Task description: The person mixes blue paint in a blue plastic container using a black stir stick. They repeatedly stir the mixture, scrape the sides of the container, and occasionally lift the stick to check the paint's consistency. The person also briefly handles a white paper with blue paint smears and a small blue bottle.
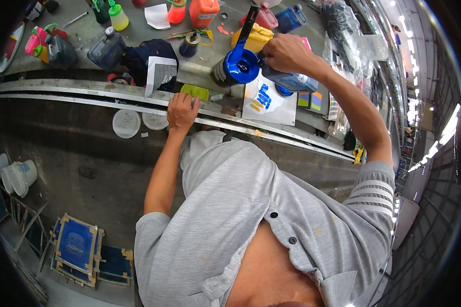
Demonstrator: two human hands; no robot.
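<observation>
My right hand (284, 52) grips a blue plastic bottle (290, 81), tilted over an open tub of blue ink (237, 67) on the worktable. A black stick (250, 22) stands in the tub. My left hand (182, 111) rests flat on the metal edge rail (87, 92) of the table, fingers spread, holding nothing. A white sheet with blue and yellow smears (269, 102) lies under the bottle.
Several ink bottles and jugs crowd the table: orange jug (204, 11), yellow jug (256, 37), green-capped bottle (118, 16), dark jug (106, 50). White lids (126, 123) lie below the rail. White buckets (16, 176) and blue framed screens (77, 245) sit on the floor.
</observation>
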